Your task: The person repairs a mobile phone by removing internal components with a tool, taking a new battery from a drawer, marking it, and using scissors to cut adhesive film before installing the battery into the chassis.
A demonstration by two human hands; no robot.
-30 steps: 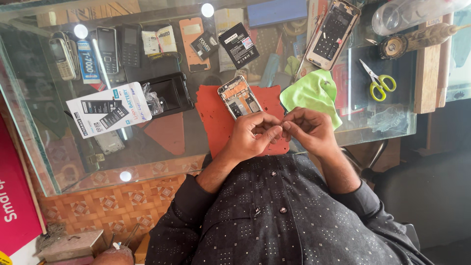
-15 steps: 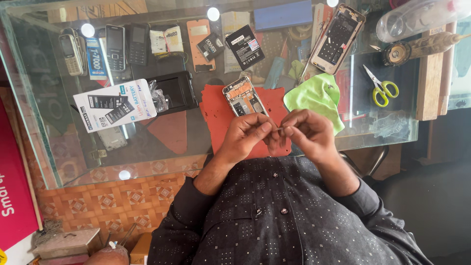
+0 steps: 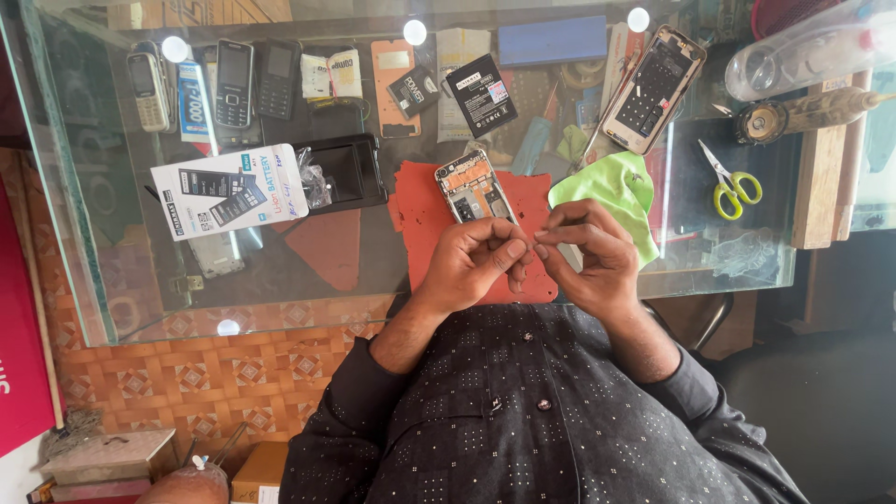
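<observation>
Pinched fingertips of my left hand (image 3: 476, 261) and right hand (image 3: 590, 257) meet above the near edge of the red mat (image 3: 420, 219); whatever sits between them is too small to tell. Just beyond my left hand, an opened phone (image 3: 471, 189) lies on the mat. Beside my right hand lies a green cloth (image 3: 607, 191), with yellow-handled scissors (image 3: 733, 187) farther right on the glass counter (image 3: 280, 271).
</observation>
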